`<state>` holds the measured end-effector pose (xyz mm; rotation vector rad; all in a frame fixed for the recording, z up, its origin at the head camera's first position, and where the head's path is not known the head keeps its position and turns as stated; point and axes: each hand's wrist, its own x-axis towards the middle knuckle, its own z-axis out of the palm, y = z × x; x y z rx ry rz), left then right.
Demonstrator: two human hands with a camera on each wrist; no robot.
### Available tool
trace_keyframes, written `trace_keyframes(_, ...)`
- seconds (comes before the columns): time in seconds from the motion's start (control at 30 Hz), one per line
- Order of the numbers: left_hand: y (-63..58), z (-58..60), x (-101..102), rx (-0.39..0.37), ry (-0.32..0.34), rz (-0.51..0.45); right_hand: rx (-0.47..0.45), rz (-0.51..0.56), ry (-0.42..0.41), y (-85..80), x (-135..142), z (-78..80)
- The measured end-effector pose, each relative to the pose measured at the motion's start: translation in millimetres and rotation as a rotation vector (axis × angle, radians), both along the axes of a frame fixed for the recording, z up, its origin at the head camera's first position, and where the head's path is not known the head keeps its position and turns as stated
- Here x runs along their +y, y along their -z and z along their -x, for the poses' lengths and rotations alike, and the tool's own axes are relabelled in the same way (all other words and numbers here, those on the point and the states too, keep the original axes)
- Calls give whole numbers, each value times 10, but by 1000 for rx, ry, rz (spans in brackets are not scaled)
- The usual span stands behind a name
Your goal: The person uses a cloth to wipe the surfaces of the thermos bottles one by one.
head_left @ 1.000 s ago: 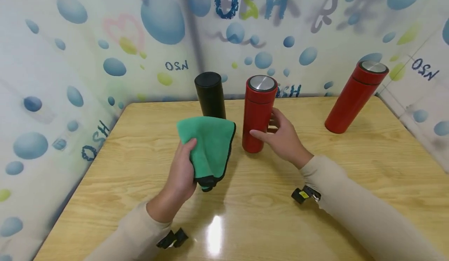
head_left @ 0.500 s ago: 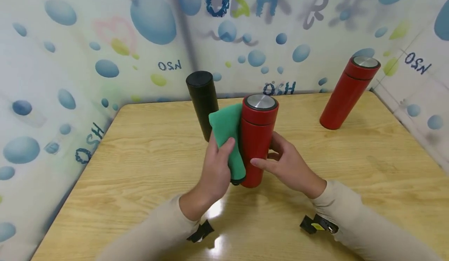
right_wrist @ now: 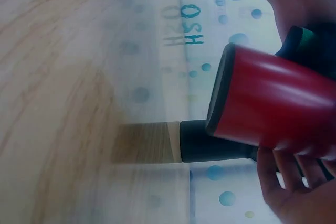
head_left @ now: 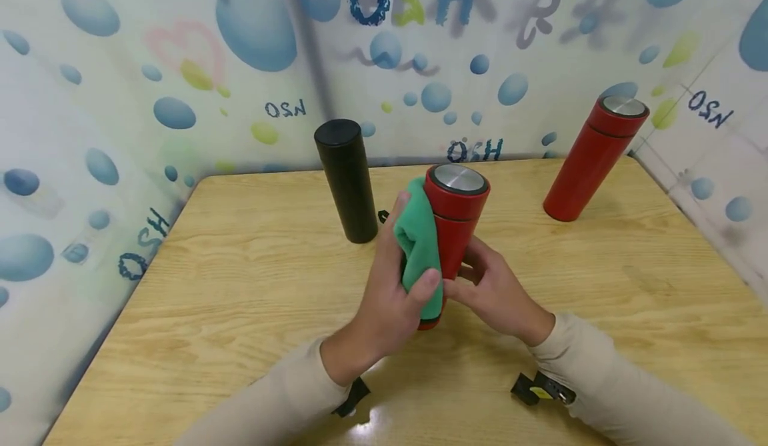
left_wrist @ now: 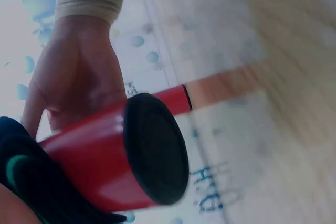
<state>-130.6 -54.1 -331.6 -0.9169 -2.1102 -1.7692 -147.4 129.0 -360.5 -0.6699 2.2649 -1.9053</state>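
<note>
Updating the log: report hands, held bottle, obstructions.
Left hand holds green cloth against red bottle. Right hand grips red bottle. Red bottle raised off table. Black bottle stands apart; nothing visibly blocking.

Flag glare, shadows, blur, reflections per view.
Head: glare on the table by the left sleeve, soft shadows on the back wall; left wrist: hazy, farther red bottle mirrored in the table; right wrist: hazy, black bottle mirrored likewise, highlights on the held red bottle.

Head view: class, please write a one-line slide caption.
The left grip holds a green cloth against a red bottle in the right grip.
</note>
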Motion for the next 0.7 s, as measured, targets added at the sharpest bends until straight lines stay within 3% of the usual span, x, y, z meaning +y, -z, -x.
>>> trace_keyframes(0.1, 10, 19, -26, 113, -58, 128, 1, 27, -6, 25, 7, -10)
trace_keyframes(0.2, 7, 19, -68, 139, -64, 182, -14, 49, -18, 42, 12, -10)
trace_keyframes(0.4, -36, 63, -86, 148, -29, 72, -11, 57, -32, 29, 29, -6)
trace_keyframes(0.5, -43, 88, -92, 105, -40, 44, -5, 60, -36, 21, 15, -7)
trace_keyframes(0.6, -66, 93, -110, -3, -32, 47, -17, 69, -50, 32, 4, -20)
trace_keyframes(0.7, -91, 104, -110, -56, -21, 55, -13, 69, -52, 42, 7, -32)
